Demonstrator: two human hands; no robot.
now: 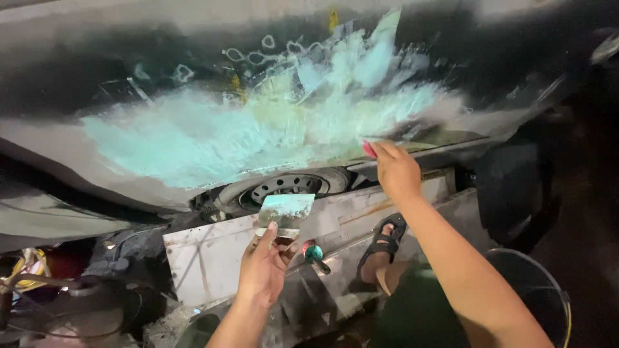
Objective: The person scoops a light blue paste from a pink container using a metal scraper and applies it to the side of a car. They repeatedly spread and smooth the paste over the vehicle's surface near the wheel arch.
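Metal scraper [285, 211] in left hand [263, 269], filler-smeared panel [213, 138]

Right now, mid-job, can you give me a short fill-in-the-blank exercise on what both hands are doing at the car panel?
1. The left hand holds a flat metal ____ smeared with filler.
2. The right hand presses a small red spreader against the dark car body panel, at the edge of the pale ____ filler patch.
3. Under the panel shows a steel-rimmed ____.
4. The person's foot wears a black ____.

Missing words: scraper; green; wheel; sandal
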